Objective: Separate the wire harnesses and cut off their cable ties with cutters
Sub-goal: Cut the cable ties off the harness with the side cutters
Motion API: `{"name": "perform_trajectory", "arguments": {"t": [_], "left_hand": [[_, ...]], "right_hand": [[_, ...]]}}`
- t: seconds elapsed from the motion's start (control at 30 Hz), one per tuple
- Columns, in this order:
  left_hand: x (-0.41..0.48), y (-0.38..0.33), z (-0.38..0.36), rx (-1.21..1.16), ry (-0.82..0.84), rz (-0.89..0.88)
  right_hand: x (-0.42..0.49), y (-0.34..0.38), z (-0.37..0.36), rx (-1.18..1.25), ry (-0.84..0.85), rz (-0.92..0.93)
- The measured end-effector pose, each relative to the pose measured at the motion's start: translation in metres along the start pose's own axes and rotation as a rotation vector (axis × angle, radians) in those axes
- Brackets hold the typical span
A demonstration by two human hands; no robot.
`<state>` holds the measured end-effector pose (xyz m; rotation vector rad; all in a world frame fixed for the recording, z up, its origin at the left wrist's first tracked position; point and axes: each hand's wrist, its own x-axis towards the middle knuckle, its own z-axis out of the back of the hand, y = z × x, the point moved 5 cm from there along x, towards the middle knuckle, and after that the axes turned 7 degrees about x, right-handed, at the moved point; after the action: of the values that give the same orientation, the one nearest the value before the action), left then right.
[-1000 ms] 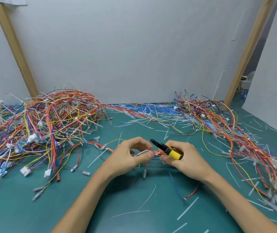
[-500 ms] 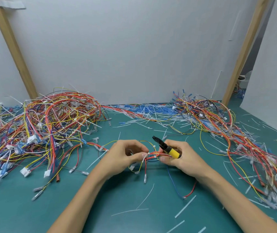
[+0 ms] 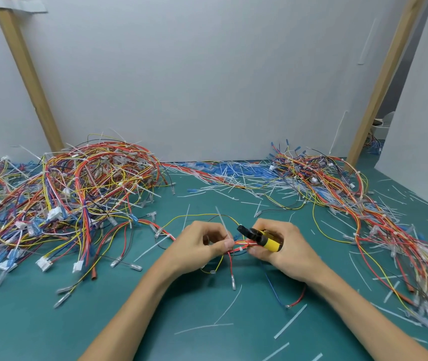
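While the left hand [image 3: 199,246] pinches the small harness [image 3: 238,248] between thumb and fingertips, the right hand [image 3: 283,252] is wrapped round the yellow handle of the cutters [image 3: 261,237], black nose angled up and left, just above the harness. So both hands are clamped: one on wire, one on tool. My read is that the left lifts the bundle clear of the green table [image 3: 155,321] so the white cable tie [image 3: 222,222], its tail sticking up from the harness beside the left fingertips, is exposed to the blades. Whether the nose is parted, I can't tell. Forearms converge, backs of the hands up, hands close on either side of the harness. Well left of the harness sits the big tangled pile [image 3: 77,188], likely waiting. Well to the right is the looser pile [image 3: 363,204], and tie offcuts [image 3: 233,178] lie strewn beyond it.
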<state>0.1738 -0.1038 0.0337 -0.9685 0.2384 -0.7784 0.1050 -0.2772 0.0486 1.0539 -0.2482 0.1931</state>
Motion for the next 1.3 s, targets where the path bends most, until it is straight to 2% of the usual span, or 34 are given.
{"name": "perform_trajectory", "arguments": {"t": [0.17, 0.37, 0.57, 0.73, 0.9, 1.03, 1.17, 1.3], "left_hand": [[-0.001, -0.005, 0.001, -0.048, 0.038, 0.034], [-0.001, -0.004, -0.005, -0.046, 0.091, 0.054], [0.002, -0.004, -0.002, 0.073, -0.012, 0.012], [-0.001, -0.010, 0.014, 0.175, -0.093, -0.007], [-0.010, -0.007, 0.030, 0.444, -0.089, 0.014], [-0.013, -0.018, 0.052, 0.456, -0.360, -0.087], [-0.022, -0.037, 0.066, 0.490, -0.644, -0.250], [-0.026, -0.041, 0.068, 0.497, -0.784, -0.269]], "right_hand": [[-0.004, 0.012, -0.002, -0.144, -0.073, 0.126], [-0.010, 0.035, -0.005, -0.541, -0.140, 0.336], [-0.010, 0.040, -0.002, -0.704, -0.198, 0.439], [-0.008, 0.033, 0.014, -0.641, -0.309, 0.415], [-0.005, 0.020, 0.033, -0.508, -0.401, 0.300], [-0.003, 0.011, 0.040, -0.383, -0.427, 0.179], [0.003, 0.002, 0.038, -0.006, -0.371, 0.026], [0.003, 0.004, 0.035, 0.266, -0.312, -0.001]]}}
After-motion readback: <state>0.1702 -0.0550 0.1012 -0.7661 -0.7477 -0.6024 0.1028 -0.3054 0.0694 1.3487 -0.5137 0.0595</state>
